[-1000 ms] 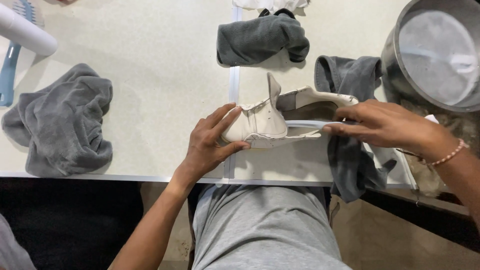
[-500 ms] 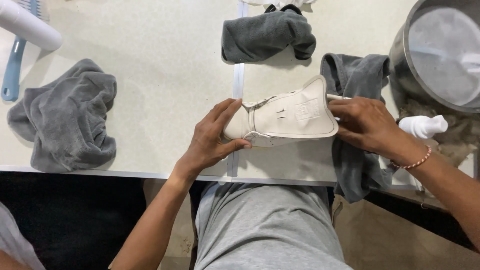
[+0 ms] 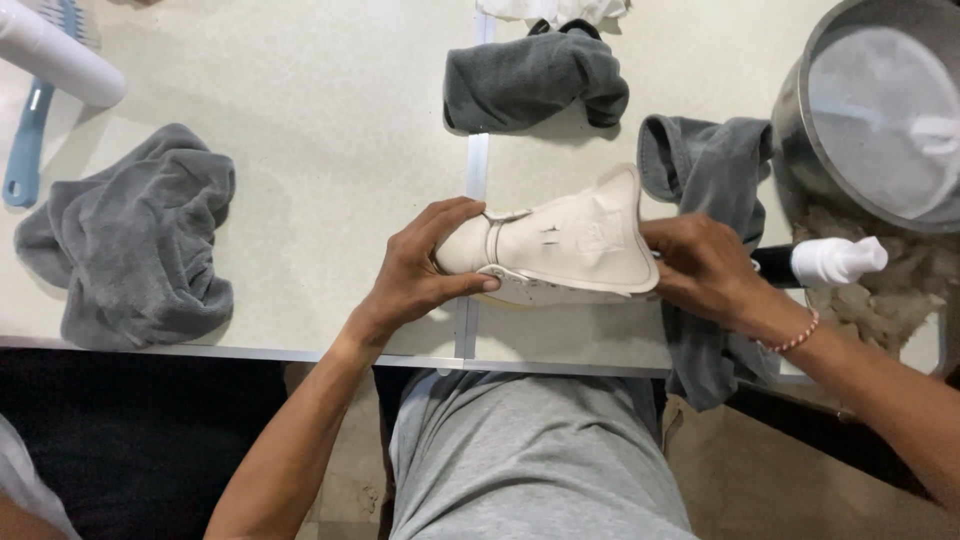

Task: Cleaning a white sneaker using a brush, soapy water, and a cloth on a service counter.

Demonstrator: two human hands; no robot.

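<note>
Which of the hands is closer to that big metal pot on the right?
The right hand. It grips the heel end of the white shoe, just left of and below the metal pot. The left hand holds the toe end, farther away.

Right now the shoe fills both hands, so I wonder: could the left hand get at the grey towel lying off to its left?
Probably yes, once the left hand lets go of the white shoe: bare tabletop lies between it and the grey towel.
</note>
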